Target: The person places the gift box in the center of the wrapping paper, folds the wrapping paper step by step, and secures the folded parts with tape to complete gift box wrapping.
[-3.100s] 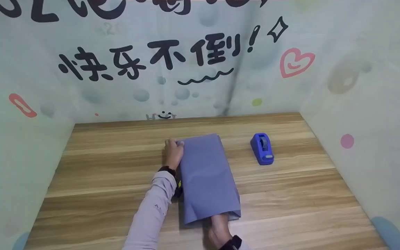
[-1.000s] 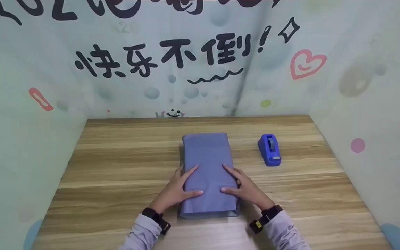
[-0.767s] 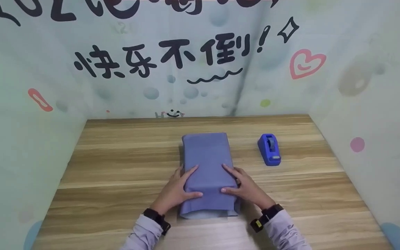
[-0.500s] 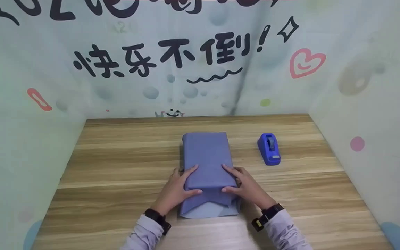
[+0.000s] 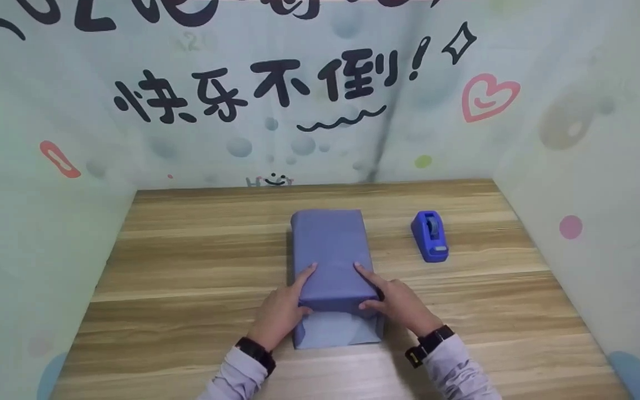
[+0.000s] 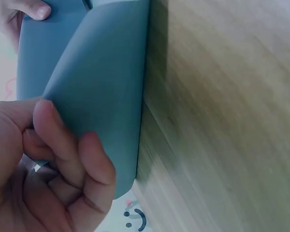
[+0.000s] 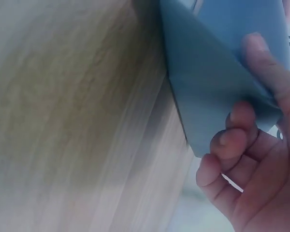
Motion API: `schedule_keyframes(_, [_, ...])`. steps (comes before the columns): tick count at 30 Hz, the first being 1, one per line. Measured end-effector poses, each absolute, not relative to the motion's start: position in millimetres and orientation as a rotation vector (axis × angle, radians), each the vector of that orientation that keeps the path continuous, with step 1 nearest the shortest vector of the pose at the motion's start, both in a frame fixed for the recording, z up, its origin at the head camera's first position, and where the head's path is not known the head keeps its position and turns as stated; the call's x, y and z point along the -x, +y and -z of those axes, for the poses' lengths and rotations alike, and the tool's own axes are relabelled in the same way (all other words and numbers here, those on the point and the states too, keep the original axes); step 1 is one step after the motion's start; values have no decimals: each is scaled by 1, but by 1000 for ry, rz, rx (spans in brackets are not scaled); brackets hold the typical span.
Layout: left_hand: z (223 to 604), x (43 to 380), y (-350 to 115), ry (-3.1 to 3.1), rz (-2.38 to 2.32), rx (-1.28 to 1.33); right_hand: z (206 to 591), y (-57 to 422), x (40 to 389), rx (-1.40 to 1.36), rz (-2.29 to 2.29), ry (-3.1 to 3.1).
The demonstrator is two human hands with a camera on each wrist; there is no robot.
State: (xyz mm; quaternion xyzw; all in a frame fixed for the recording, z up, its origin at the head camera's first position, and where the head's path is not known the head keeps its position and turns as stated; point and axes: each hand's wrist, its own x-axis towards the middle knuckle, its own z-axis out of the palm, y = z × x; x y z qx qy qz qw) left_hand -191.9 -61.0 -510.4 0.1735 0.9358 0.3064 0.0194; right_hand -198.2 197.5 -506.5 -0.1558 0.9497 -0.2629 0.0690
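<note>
A box-shaped parcel (image 5: 331, 250) wrapped in blue-purple paper lies on the table, long side pointing away from me. At its near end the top paper is folded down, and a paler bottom flap (image 5: 339, 330) sticks out toward me. My left hand (image 5: 278, 314) holds the near left corner, index finger on top and thumb at the end face. My right hand (image 5: 403, 308) mirrors it on the near right corner. In the wrist views, the other fingers of the left hand (image 6: 63, 169) and right hand (image 7: 261, 159) are curled beside slanting side paper (image 6: 106, 72).
A blue tape dispenser (image 5: 431, 236) stands to the right of the parcel on the wood-grain table (image 5: 198, 250). A printed cloth backdrop (image 5: 186, 155) encloses the table at the back and both sides.
Earlier, the right hand was inside the near end and the left at the far edge. Both then moved to the near sides, and the top paper went down and in, baring the pale flap.
</note>
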Motion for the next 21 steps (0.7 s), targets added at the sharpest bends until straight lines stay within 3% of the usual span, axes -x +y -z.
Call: schedule_keyframes(21, [484,213,-84,2091,-1208,-511,507,191,193,532,779,2970])
